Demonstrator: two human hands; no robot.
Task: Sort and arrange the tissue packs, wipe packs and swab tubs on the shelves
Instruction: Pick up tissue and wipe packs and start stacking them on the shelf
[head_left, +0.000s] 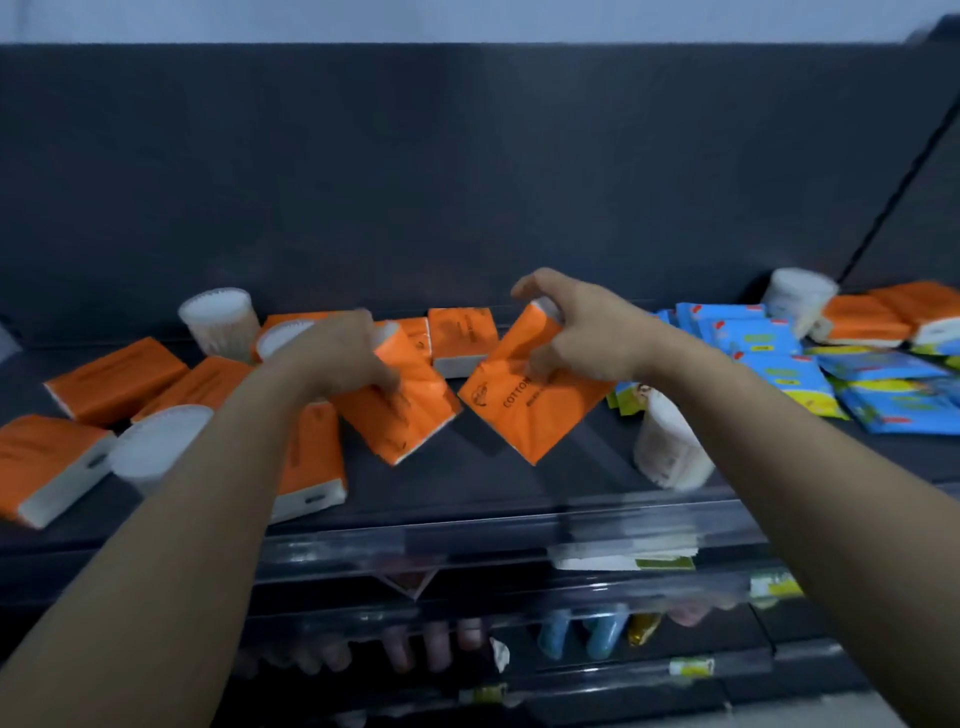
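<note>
Evidently both hands are closed on orange packs tilted over the shelf (493, 483) at mid-frame: the left hand (337, 353) curls over the left tissue pack (400, 415), the right hand (582, 332) pinches the upper end of the right tissue pack (514, 410). Judged light, soft and slick-wrapped, they are best gripped across the short end.

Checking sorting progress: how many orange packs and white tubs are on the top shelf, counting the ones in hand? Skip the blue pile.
Orange packs: 11, counting one in the left hand, one in the right hand and two half hidden at the back
White tubs: 5
Total: 16
</note>
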